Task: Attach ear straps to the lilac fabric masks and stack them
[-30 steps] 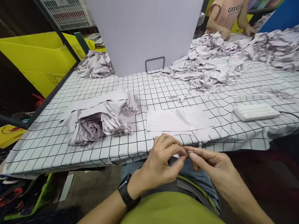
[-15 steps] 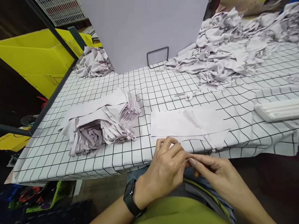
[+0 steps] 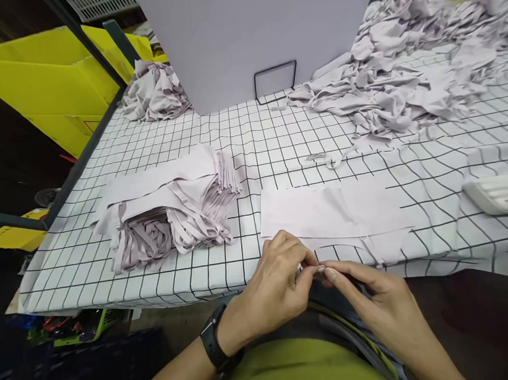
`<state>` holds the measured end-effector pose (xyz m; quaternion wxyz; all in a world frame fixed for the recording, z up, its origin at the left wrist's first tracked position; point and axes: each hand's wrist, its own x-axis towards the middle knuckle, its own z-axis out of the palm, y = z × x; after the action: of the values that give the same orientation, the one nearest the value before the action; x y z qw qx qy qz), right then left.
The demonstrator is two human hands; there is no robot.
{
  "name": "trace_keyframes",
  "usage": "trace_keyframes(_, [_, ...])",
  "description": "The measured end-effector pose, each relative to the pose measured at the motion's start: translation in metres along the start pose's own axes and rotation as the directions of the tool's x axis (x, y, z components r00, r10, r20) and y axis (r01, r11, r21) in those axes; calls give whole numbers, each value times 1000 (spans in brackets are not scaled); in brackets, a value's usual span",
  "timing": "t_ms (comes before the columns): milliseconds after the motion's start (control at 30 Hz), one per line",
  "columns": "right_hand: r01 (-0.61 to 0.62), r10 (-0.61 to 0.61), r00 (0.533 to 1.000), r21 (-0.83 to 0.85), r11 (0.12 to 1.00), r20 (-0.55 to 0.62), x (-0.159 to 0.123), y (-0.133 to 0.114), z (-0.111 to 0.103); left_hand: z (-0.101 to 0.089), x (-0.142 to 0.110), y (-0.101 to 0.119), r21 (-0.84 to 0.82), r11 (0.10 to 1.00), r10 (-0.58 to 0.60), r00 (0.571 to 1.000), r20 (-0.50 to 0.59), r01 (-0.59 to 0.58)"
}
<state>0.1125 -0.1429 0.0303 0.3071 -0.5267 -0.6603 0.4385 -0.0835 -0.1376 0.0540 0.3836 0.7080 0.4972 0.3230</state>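
My left hand [image 3: 277,280], a dark watch on its wrist, is closed with thumb and forefinger pinched at a small whitish piece [image 3: 321,268]. Thumb and forefinger of my right hand [image 3: 379,297] pinch the same piece from the other side. It is mostly covered by the fingers, so its kind is unclear. Both hands meet just over the table's front edge. Right behind them a pale lilac fabric piece [image 3: 298,210] lies flat, with a narrow strap [image 3: 372,248] at its front right. A neat stack of similar fabric pieces with dangling straps [image 3: 199,207] lies to the left.
A grid-patterned cloth [image 3: 273,148] covers the table. Loose fabric heaps lie at the back right [image 3: 415,82] and back left [image 3: 155,93]. A large pale board [image 3: 244,36] stands at the back. A white tray [image 3: 499,195] sits at right, yellow boxes [image 3: 58,81] at left.
My hands stay pinched together near the same spot, and a little more of the whitish piece shows between them. The view has shifted slightly, so the table's right-hand things sit further right.
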Motion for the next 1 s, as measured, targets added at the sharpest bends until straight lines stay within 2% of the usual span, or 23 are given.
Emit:
trace_keyframes(133, [49,-50,998,-5,999,-23,8,-3,0,-3,4,-3,-31,997,-65,997,43,66])
trace_keyframes(333, [-148,133,979,88,985,156,16,-2,-4,-9,9,-3,-45,995,-89,992,92,94])
trace_keyframes(400, [-203,182,971,130,971,153,17,-5,-4,-12,12,-6,-44,995,-83,990,113,89])
trace_keyframes(467, [-266,254,963,166,950,89,19,-8,-2,-12,16,-12,-7,998,-54,993,103,55])
trace_keyframes(567, [-374,384,923,261,890,12,23,-12,2,-9,23,-26,176,983,34,998,47,-42])
trace_keyframes(667, [-453,481,877,348,821,8,27,-12,6,-2,32,-37,416,902,93,993,77,-117])
trace_keyframes(733, [-484,523,852,402,777,16,30,-10,8,2,37,-42,519,843,111,990,85,-139])
trace_keyframes(833, [-511,559,827,498,700,62,35,-7,12,7,41,-47,542,828,143,989,35,-139])
trace_keyframes(1000, [-524,603,790,632,571,110,48,-9,16,8,43,-51,416,897,191,980,-62,-149])
